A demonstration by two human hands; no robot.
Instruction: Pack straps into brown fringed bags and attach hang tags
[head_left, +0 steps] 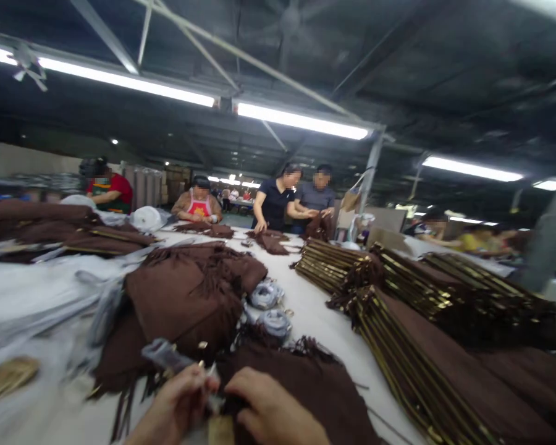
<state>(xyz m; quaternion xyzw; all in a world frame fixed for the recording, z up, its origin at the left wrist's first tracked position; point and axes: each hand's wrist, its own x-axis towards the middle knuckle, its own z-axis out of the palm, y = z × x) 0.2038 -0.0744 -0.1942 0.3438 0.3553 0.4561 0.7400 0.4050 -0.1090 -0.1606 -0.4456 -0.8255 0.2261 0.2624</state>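
My left hand (181, 400) is closed in a pinch at the bottom centre, around a small pale, translucent piece that is too blurred to name. Beside it, my right hand (271, 405) has its fingers curled inward over a dark brown cloth piece with a fringed edge (306, 383); what its fingertips grip is hidden. Between both hands hangs a tan tag (221, 429). Just behind my left fingers lies a crumpled grey plastic wrapping (164, 353). A larger heap of brown cloth pieces (180, 290) spreads beyond my hands.
Two wrapped grey coils (266, 295) lie mid-table. Brown pieces with gold-coloured edges (408, 364) are stacked at right. Clear plastic sheets (28, 296) and more brown cloth (41, 222) cover the left. Several co-workers, including a person in dark blue (275, 201), work across the white table (324, 334).
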